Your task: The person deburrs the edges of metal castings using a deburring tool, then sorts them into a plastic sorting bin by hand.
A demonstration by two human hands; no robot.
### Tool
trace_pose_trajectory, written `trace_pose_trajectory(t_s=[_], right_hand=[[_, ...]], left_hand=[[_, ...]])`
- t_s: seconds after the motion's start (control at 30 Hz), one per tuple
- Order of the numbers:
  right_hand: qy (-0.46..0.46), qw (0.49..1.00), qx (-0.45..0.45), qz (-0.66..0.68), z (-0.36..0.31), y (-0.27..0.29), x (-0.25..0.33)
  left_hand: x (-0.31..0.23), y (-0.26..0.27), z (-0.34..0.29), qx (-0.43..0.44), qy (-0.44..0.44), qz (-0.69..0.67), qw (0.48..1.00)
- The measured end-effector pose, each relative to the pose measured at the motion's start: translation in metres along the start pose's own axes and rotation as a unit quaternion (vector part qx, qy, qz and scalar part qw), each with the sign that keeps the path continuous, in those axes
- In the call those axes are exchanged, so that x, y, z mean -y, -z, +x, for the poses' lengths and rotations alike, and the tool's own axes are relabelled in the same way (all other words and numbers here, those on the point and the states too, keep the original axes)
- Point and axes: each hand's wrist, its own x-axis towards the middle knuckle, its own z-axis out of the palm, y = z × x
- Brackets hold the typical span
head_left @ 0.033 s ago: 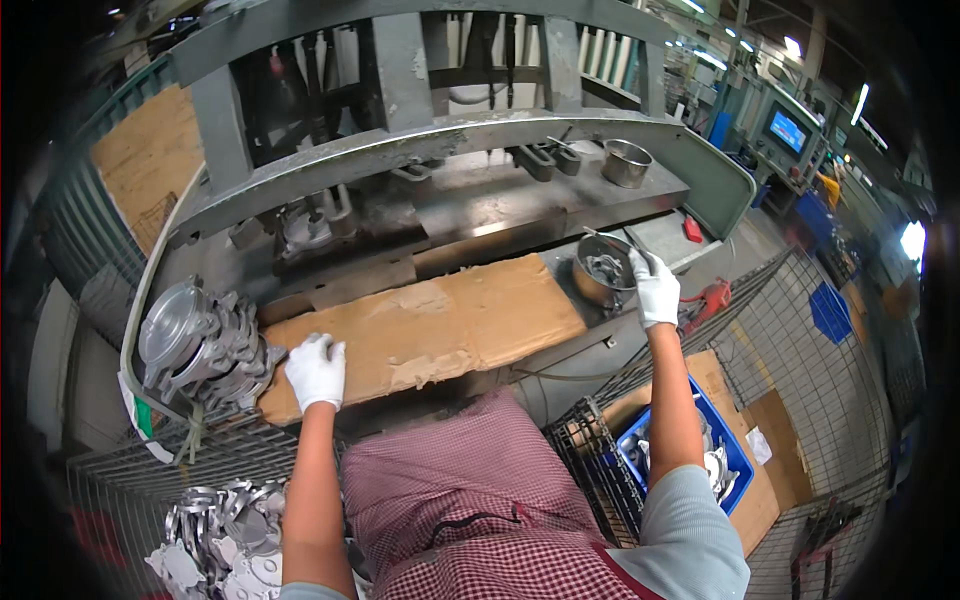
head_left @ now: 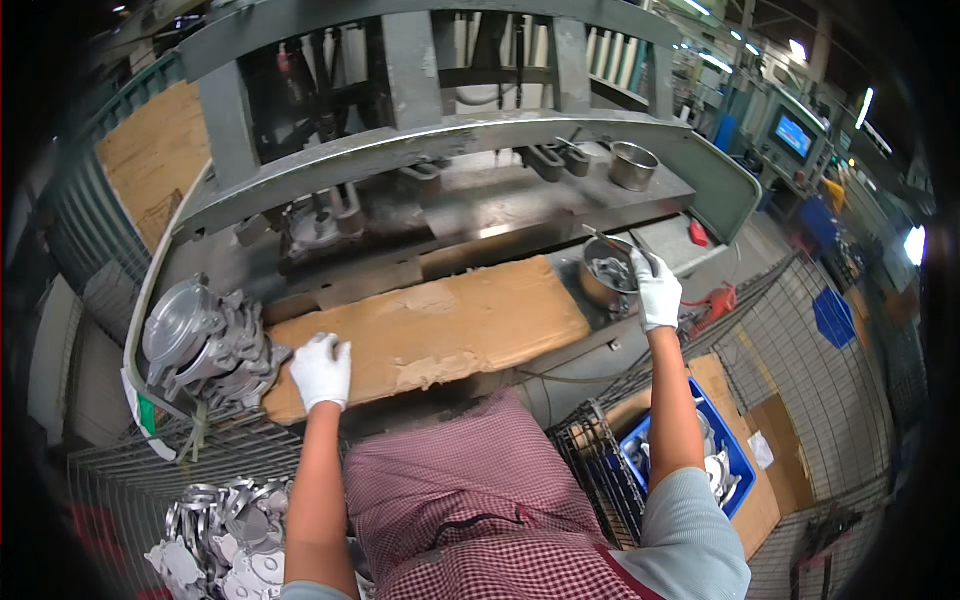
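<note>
My left hand (head_left: 321, 371), in a white glove, rests its curled fingers on the left end of a cardboard sheet (head_left: 470, 320). Whether anything is under those fingers is hidden. Just left of it stands a stack of grey metal castings (head_left: 215, 345), round with lugs. At the right end of the bench, my gloved right hand (head_left: 657, 292) is closed at the rim of a metal pot (head_left: 604, 290). Small shiny metal pieces (head_left: 610, 270) lie inside the pot. A thin dark shape (head_left: 640, 243) shows by the right fingertips; its kind is unclear.
Behind the cardboard runs a machine bed with metal fixtures (head_left: 316, 228) under a grey frame (head_left: 410, 70). A second metal pot (head_left: 633, 167) stands at the back right. More castings (head_left: 225, 535) lie in a wire cage at lower left; a blue bin (head_left: 742, 462) of parts sits at lower right.
The whole view has shifted slightly. Both hands keep their places against the cardboard and the pot.
</note>
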Motion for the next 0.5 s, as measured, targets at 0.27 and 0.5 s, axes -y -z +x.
trace_pose_trajectory(t_s=[0.27,0.5], right_hand=[[-0.079,0.944,0.153,0.283,-0.020,-0.144,0.118],[0.099,0.973,0.117,0.174,0.024,-0.278,0.182]], left_hand=[[0.004,0.000,0.000,0.021,0.008,-0.010,1.000],[0.003,0.001,0.001,0.033,0.021,-0.020,0.999]])
